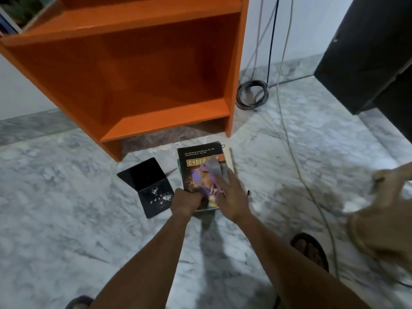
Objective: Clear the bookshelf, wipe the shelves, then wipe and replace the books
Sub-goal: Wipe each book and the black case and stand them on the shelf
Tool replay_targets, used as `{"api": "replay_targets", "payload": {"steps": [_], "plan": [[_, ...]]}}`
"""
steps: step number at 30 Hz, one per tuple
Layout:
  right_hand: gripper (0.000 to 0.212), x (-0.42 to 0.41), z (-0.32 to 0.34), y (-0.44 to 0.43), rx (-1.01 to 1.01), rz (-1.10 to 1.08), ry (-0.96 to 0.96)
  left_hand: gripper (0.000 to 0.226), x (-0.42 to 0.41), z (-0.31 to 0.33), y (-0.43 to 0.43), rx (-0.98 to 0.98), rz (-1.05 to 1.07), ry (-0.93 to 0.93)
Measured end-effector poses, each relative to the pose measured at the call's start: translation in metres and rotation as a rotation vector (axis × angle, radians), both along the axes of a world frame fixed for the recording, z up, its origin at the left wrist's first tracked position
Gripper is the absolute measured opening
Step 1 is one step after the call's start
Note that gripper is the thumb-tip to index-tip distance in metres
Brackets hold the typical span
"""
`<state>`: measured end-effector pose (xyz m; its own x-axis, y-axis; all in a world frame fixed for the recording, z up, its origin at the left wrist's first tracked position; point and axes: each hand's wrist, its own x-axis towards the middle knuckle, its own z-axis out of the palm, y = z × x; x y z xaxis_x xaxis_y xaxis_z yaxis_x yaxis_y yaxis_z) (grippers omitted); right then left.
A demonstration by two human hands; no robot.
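An orange bookshelf (138, 70) stands on the marble floor, its lower compartment bare; a few books (13, 16) show on a higher shelf at the top left. In front of it lies a small stack of books, the top one a black book (194, 168) with "CYBER" on its cover. My left hand (187, 200) grips the near edge of that book. My right hand (231, 197) presses a grey cloth (217, 169) onto the cover.
A black folding case (148, 186) lies open on the floor left of the books. Coiled cables (252, 94) and hanging wires run along the right. A black speaker box (365, 52) stands far right, a tan bag (383, 219) nearer. My sandalled foot (311, 250) is at lower right.
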<state>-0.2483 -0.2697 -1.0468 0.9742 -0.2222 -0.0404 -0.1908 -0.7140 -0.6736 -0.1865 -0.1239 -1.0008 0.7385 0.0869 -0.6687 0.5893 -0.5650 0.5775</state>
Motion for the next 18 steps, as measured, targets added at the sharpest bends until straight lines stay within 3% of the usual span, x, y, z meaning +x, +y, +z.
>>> {"api": "replay_targets", "payload": {"steps": [3, 6, 9, 13, 18], "plan": [[0.048, -0.005, 0.003, 0.003, 0.134, 0.028, -0.112, 0.014, 0.004, 0.019, 0.005, -0.382, 0.051, 0.011], [0.052, -0.006, 0.025, 0.024, 0.347, 0.060, -0.126, 0.047, 0.003, 0.046, 0.019, -0.554, -0.027, -0.007], [0.045, 0.006, 0.060, 0.051, 0.474, 0.163, -0.156, 0.056, 0.002, 0.075, 0.041, -0.629, -0.119, 0.002], [0.047, 0.032, 0.103, 0.065, 0.203, 0.286, -0.269, 0.054, 0.004, 0.121, 0.068, -0.710, -0.209, -0.028], [0.046, 0.068, 0.159, 0.050, 0.062, -0.055, -0.441, 0.072, 0.002, 0.182, 0.086, -0.759, -0.313, -0.007]]}}
